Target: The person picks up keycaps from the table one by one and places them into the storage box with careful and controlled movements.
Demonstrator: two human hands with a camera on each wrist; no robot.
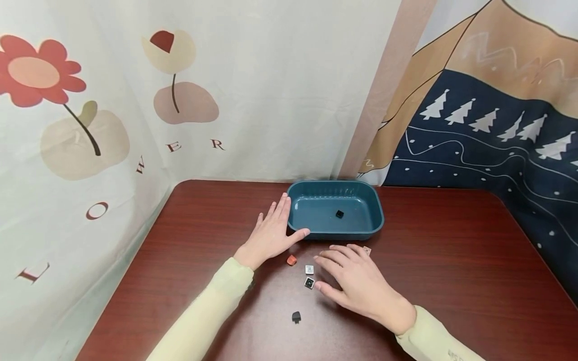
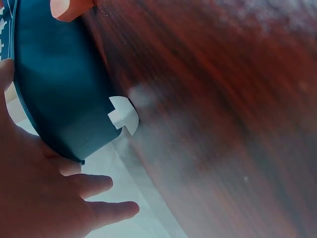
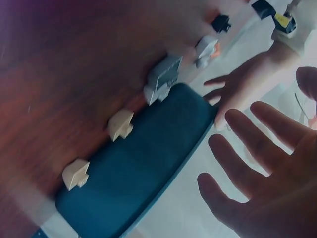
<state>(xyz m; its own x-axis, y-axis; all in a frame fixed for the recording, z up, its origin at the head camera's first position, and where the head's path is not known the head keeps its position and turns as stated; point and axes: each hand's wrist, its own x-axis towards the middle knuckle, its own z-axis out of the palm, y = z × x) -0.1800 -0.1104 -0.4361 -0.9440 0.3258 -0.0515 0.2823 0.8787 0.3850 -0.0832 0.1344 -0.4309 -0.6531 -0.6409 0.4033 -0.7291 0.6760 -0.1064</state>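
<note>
My left hand (image 1: pixel 271 233) rests with straight fingers along the left side of a blue plastic tub (image 1: pixel 298 231), its thumb at the front rim. Inside the tub lies a black keycap (image 1: pixel 339 214). My right hand (image 1: pixel 356 276) is over the table in front of the tub, fingers spread and loosely bent, holding nothing. By its thumb lie a black-and-white keycap (image 1: pixel 309 283) and a white keycap (image 1: pixel 309 269). A beige keycap (image 1: pixel 367 250) shows past its fingertips. The right wrist view has another beige keycap (image 3: pixel 120 124) that the hand hides from the head view.
An orange keycap (image 1: pixel 291 260) lies between the hands, and a dark keycap (image 1: pixel 296 317) sits closer to the front. The reddish-brown table (image 1: pixel 451 250) meets a printed curtain (image 1: pixel 271 90) behind the tub.
</note>
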